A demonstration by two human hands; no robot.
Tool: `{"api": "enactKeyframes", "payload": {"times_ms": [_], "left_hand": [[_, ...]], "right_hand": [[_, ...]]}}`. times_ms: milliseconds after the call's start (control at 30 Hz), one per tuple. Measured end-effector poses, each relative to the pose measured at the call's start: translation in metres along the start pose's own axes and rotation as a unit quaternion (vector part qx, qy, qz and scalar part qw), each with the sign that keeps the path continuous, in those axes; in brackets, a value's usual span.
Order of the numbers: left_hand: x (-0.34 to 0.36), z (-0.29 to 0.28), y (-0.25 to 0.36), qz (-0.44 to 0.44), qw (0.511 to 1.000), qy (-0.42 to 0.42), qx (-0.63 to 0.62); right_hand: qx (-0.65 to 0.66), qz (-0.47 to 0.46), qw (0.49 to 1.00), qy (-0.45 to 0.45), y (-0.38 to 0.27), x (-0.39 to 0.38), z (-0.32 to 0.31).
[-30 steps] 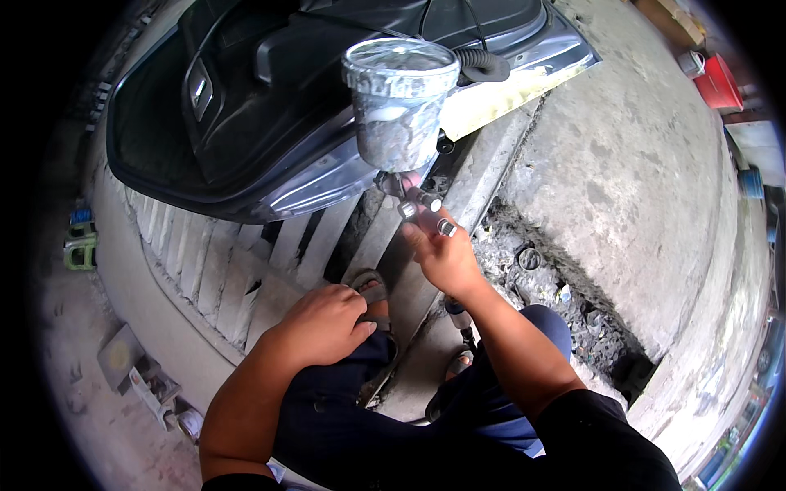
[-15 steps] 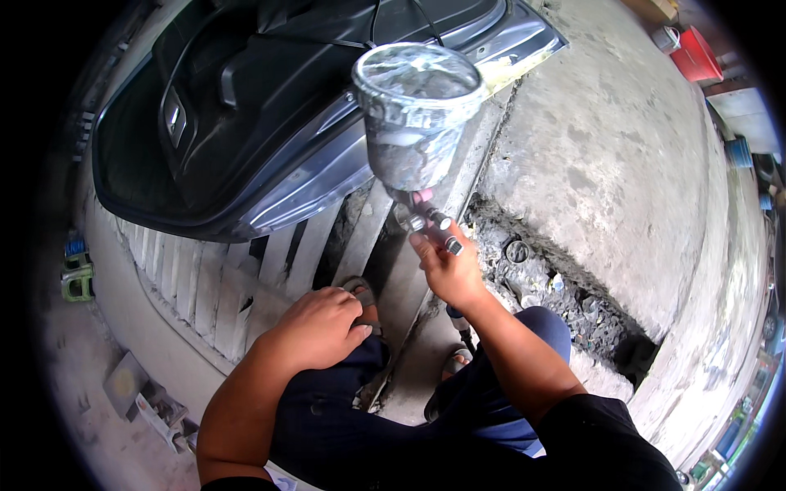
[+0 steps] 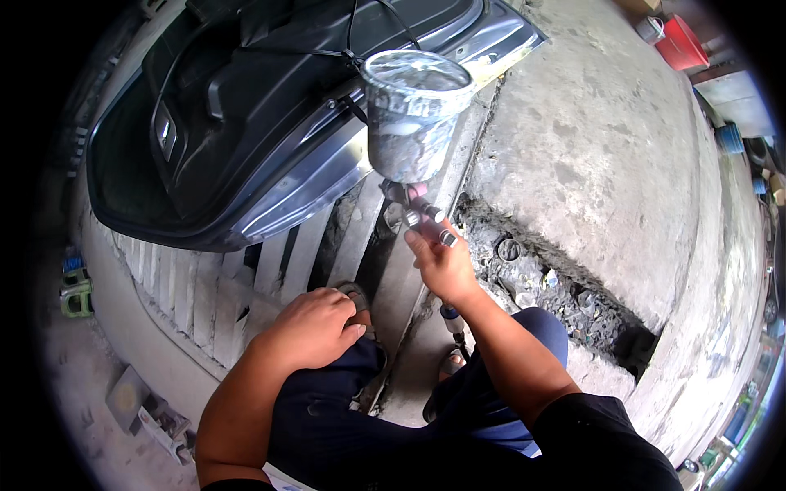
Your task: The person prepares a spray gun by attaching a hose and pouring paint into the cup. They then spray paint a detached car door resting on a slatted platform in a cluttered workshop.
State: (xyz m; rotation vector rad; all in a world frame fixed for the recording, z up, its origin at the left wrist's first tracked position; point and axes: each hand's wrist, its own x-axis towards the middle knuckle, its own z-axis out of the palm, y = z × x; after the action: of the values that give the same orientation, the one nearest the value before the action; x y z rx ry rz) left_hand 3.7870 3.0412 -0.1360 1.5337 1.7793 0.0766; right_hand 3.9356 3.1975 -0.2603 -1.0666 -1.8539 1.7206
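Note:
My right hand (image 3: 446,260) is wrapped round the handle of a spray gun (image 3: 426,221), whose paint-smeared cup (image 3: 413,123) stands upright on top. A hose fitting (image 3: 452,321) comes out below that fist. Just beyond the cup lies a dark car door (image 3: 246,123) with its inner side up. The cup hides part of the door's near edge. My left hand (image 3: 315,327) rests over my left knee, its fingers loosely bent downward, with nothing in it.
Beneath the door run concrete slats (image 3: 299,258) with gaps between them. A rubble-filled trench (image 3: 540,282) lies right of my right hand, beside a concrete slab (image 3: 606,155). At the far right stands a red bucket (image 3: 681,42); a green stool-like object (image 3: 76,295) is at the left.
The spray gun and my right hand have shifted slightly left, and the view has moved a little. My left hand stays on the knee.

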Motion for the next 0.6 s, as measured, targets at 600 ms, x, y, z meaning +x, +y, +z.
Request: {"api": "enactKeyframes", "payload": {"times_ms": [600], "left_hand": [[-0.001, 0.006, -0.005, 0.006, 1.0, 0.002, 0.018]], "right_hand": [[-0.013, -0.013, 0.998, -0.068, 0.004, -0.017, 0.026]]}}
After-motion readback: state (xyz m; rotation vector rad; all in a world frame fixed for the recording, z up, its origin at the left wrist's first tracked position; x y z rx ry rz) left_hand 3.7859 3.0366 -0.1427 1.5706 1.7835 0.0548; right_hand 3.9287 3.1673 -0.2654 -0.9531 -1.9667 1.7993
